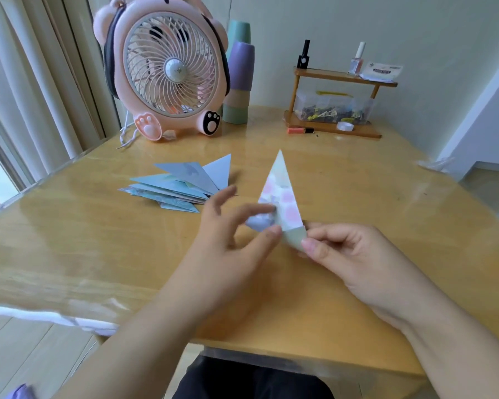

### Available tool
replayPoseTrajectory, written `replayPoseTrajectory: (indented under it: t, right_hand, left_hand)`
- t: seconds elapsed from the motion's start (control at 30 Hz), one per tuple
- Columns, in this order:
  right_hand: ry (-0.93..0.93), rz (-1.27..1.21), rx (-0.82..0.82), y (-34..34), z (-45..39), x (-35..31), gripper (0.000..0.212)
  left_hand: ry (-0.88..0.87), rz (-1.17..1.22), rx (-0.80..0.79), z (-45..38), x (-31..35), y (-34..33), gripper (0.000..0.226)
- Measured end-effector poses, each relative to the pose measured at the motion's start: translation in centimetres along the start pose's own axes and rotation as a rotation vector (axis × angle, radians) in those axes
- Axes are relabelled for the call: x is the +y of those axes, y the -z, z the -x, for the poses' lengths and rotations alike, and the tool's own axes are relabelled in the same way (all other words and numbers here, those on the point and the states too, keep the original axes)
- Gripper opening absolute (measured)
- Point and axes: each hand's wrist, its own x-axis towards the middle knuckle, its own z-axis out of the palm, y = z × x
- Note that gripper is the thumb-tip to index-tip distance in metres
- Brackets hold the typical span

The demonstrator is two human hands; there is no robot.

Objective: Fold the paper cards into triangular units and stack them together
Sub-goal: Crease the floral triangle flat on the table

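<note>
Glossy yellow wooden counter [357,197] by a curtained window, pink bear-shaped desk fan [167,73] at the back. Step in hand looks like a late fold on 1 unit: a pastel pink-and-white patterned paper triangle [283,194], held above the counter, tip pointing away. Left hand [234,226] pinches its lavender lower-left flap between thumb and forefinger, other fingers spread. Right hand [349,251] pinches the pale green bottom corner. Fanned pile of blue folded paper triangles [185,182] lies on the counter just left of and beyond the left hand. Next, probably: crease the flap flat, then add the unit to the pile.
</note>
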Motion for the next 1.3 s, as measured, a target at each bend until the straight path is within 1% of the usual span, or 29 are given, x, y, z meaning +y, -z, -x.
replayPoseTrajectory:
  t: [0.03,0.1,0.17,0.23,0.4,0.5,0.57,0.63,0.77,0.8,0.87,0.93,1.0,1.03,1.1,1.13,1.17,1.2,1.23,1.3]
  right_hand:
    - [0.017,-0.037,0.031,0.2,-0.5,-0.3,0.024]
    - [0.047,-0.084,0.081,0.5,-1.7,-0.9,0.023]
    - [0.061,-0.094,0.134,0.7,-2.9,-1.3,0.023]
    - [0.075,-0.098,0.166,0.8,-4.1,-1.6,0.022]
    - [0.086,-0.159,0.226,0.5,-5.8,-0.8,0.01]
    - [0.07,-0.188,0.265,0.2,-5.8,0.1,0.006]
    - [0.075,-0.172,0.268,0.2,-5.8,0.3,0.008]
    - [0.113,-0.181,0.275,0.2,-5.7,0.1,0.014]
    - [0.183,-0.235,0.302,-0.1,-5.6,-0.3,0.017]
    - [0.191,-0.229,0.298,-0.1,-5.6,-0.3,0.016]
    - [0.192,-0.201,0.283,0.0,-5.5,-0.4,0.014]
    - [0.172,-0.177,0.256,0.4,-5.3,-0.3,0.011]
    - [0.136,-0.154,0.207,0.9,-5.1,-0.2,0.012]
    - [0.12,-0.123,0.179,1.0,-5.0,-0.2,0.015]
    - [0.099,-0.04,0.139,1.1,-4.8,0.0,0.019]
    - [0.097,-0.016,0.134,1.0,-4.8,0.0,0.015]
    - [0.104,-0.01,0.142,0.9,-4.8,0.0,0.012]
    - [0.121,-0.028,0.157,0.8,-4.8,0.0,0.014]
    - [0.138,-0.062,0.177,0.8,-4.8,-0.1,0.02]
    - [0.144,-0.133,0.225,0.7,-4.7,-0.3,0.035]
  left_hand:
    - [0.033,0.13,0.018,-0.5,0.4,-0.1,0.026]
    - [0.052,0.363,-0.013,-1.7,1.2,-0.2,0.034]
    - [0.057,0.482,-0.043,-3.1,1.7,-0.4,0.04]
    - [0.078,0.565,-0.029,-4.5,1.6,-0.8,0.044]
    - [0.106,0.726,0.105,-6.3,0.5,-1.9,0.025]
    - [0.087,0.731,0.136,-6.2,-0.1,-2.3,0.021]
    - [0.056,0.699,0.144,-5.9,-0.2,-2.2,0.028]
    - [0.051,0.706,0.173,-5.8,-0.2,-2.1,0.03]
    - [0.079,0.772,0.17,-5.4,-0.3,-2.0,0.015]
    - [0.081,0.772,0.163,-5.2,-0.3,-2.0,0.016]
    - [0.064,0.732,0.186,-4.8,-0.3,-1.9,0.024]
    - [0.042,0.695,0.251,-4.6,-0.2,-1.8,0.041]
    - [0.059,0.703,0.297,-4.8,-0.3,-1.7,0.053]
    - [0.097,0.693,0.297,-4.8,-0.2,-1.7,0.057]
    - [0.166,0.631,0.221,-4.7,0.0,-1.7,0.064]
    - [0.171,0.611,0.158,-4.6,0.0,-1.7,0.058]
    - [0.161,0.596,0.103,-4.5,0.1,-1.7,0.046]
    - [0.146,0.578,0.064,-4.4,0.0,-1.7,0.036]
    - [0.142,0.57,0.042,-4.3,0.1,-1.7,0.03]
    - [0.173,0.613,0.027,-4.3,-0.1,-1.6,0.029]
